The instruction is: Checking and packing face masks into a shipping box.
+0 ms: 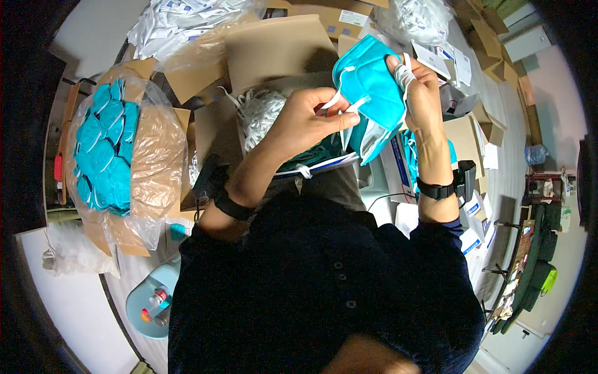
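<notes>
A teal face mask [374, 81] with white straps is held up in front of me, with at least one more mask behind its lower part. My right hand [422, 90] is closed on the mask's right edge, white strap wrapped about its fingers. At the mask's lower left, my left hand [321, 115] is closed, thumb and finger pinching a white strap [354, 107]. Below and left of the masks, a pile of white straps [261, 115] lies in an opened cardboard box [218, 128]. Dark teal material shows under my left wrist.
To the left stands a plastic-lined box [159, 156] full of teal masks [106, 153]. Bags of white packets [187, 25] lie at the far side. Several more teal masks sit in a box beside my right forearm. A light blue stool [140, 302] holds bottles.
</notes>
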{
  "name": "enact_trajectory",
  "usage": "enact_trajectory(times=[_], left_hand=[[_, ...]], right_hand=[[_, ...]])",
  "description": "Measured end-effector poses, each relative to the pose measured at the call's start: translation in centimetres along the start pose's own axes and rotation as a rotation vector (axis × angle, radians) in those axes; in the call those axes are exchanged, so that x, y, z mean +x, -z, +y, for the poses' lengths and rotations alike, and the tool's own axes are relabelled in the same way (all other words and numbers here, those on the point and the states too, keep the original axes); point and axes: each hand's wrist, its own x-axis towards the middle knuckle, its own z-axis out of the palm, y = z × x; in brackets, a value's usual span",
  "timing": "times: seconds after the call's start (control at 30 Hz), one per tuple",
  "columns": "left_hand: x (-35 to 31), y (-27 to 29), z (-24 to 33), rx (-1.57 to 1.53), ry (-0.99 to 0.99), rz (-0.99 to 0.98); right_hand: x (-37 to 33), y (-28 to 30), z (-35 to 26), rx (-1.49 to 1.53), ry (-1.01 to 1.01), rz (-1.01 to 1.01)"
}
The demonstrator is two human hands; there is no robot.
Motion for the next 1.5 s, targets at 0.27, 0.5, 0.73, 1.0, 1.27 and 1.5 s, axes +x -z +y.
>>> enact_trajectory(times=[0.27,0.5,0.73,1.0,1.27,1.5], left_hand=[[-0.1,5.8,-1.6,0.592,-0.660,0.182],[0.2,7.6,-0.6,-0.489,-0.114,-0.111],[1.5,5.9,1.9,-0.286,0.149,-0.103],[2.1,3.3,3.4,-0.174,0.157,-0.159],[0.2,3.4,2.9,-0.080,0.144,-0.144],[0.6,2.8,1.2,-0.312,0.202,-0.227]], right_hand=[[1.4,3.9,1.8,-0.196,-0.022,0.049],[1.6,5.5,3.8,-0.344,-0.018,0.242],[-0.2,6.6,0.5,-0.260,0.301,0.450],[-1.0,-3.3,1.0,-0.127,0.173,-0.372],[-0.6,-2.5,1.4,-0.299,0.092,-0.515],[-0.9,-1.8,-0.2,-0.353,0.050,-0.580]])
